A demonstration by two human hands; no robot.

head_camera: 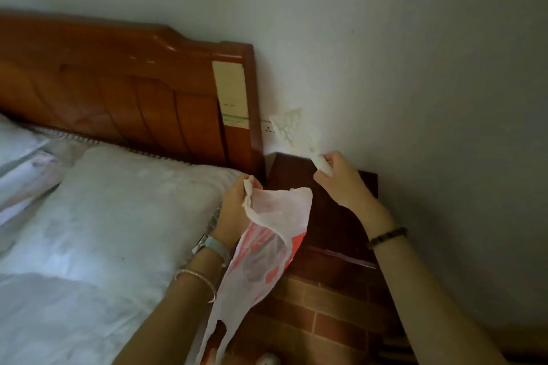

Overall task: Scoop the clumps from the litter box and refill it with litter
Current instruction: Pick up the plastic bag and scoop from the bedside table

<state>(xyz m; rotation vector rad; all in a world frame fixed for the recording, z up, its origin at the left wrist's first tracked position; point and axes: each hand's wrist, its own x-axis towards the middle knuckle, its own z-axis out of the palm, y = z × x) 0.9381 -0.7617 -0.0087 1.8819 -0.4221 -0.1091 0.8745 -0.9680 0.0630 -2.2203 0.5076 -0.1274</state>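
Fingers: right hand [341, 184] grips white slotted scoop [289, 127] by handle | left hand [234, 201] pinches translucent red-printed bag [275, 216] rim

The white slotted plastic scoop [289, 130] looks blurry. The thin white-and-red plastic bag [267, 246] runs off the bottom edge.

The headboard [118, 83] is glossy reddish-brown wood, with a cream label [231, 95] crossed by a green stripe at its right end. Right of the headboard, the scoop [289, 127] is white and latticed against a pale grey-white wall [385, 38]. Below the headboard's right end, the plastic bag [267, 246] is translucent white printed in red-orange, the nightstand [335, 216] is dark maroon, and the floor [320, 323] has a terracotta brick pattern.
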